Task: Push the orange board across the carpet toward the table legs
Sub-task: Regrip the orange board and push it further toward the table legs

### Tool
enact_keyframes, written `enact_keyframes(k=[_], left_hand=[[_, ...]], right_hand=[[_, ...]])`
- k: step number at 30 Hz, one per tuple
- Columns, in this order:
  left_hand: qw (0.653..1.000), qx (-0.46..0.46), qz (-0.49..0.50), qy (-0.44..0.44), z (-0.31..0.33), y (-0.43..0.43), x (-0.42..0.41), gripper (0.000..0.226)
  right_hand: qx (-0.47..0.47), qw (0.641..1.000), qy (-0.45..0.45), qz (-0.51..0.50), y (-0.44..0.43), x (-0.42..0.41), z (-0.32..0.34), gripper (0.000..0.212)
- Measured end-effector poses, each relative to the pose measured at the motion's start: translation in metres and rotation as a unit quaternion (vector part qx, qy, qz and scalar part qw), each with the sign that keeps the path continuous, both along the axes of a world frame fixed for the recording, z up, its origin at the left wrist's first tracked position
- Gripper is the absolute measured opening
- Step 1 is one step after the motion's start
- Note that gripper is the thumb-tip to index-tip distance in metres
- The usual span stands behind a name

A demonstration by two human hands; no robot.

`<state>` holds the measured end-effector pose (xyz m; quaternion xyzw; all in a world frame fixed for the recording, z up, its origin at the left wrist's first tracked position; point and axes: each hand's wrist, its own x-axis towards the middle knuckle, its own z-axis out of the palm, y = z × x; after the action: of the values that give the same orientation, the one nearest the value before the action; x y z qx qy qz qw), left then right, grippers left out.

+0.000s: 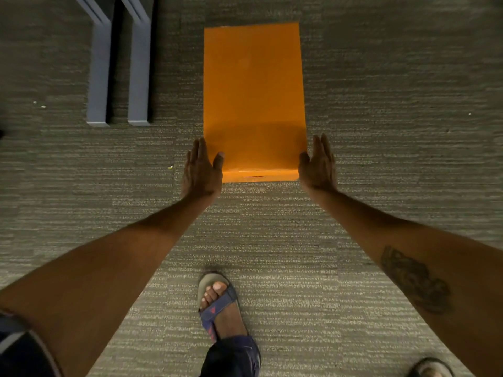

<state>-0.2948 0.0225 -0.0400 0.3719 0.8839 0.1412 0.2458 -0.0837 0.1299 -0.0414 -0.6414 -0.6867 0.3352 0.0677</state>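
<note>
The orange board (253, 99) lies flat on the carpet (381, 99), a long smooth rectangle with crisp corners and a faint sheen, its near end showing a thin edge face with a dark slit. It sits at the twelve o'clock position from where I crouch, its length running straight away from me. My left hand (201, 170) presses against the near left corner, fingers straight and together along the board's side, thumb resting on its top surface. My right hand (318, 165) mirrors it at the near right corner, fingers extended flat against the side edge, thumb touching the top; neither hand is curled around anything. A soft shadow falls across the board's near end between my hands.

The carpet is low-pile, grey-green, streaked with pale horizontal flecks. At ten o'clock, well apart from the board's left side, two grey table legs (119, 77) with square, flat-faced profiles rest on the carpet side by side, running parallel to the board. Bare carpet lies between board and legs. A small yellowish scrap (170, 167) lies just left of my left hand. At six o'clock my sandalled foot (217, 303), blue strap over the toes, stands on the carpet.
</note>
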Motion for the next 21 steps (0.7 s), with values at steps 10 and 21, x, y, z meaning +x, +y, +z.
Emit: enact_keyframes(k=[10, 21], left_hand=[[0.999, 0.01, 0.031, -0.023, -0.017, 0.007, -0.008, 0.068], [0.993, 0.066, 0.016, -0.093, -0.036, 0.008, -0.03, 0.053]], right_hand=[[-0.001, 0.999, 0.038, -0.022, 0.006, -0.012, -0.016, 0.047], [-0.07, 0.96, 0.181, -0.202, 0.016, -0.035, -0.04, 0.023]])
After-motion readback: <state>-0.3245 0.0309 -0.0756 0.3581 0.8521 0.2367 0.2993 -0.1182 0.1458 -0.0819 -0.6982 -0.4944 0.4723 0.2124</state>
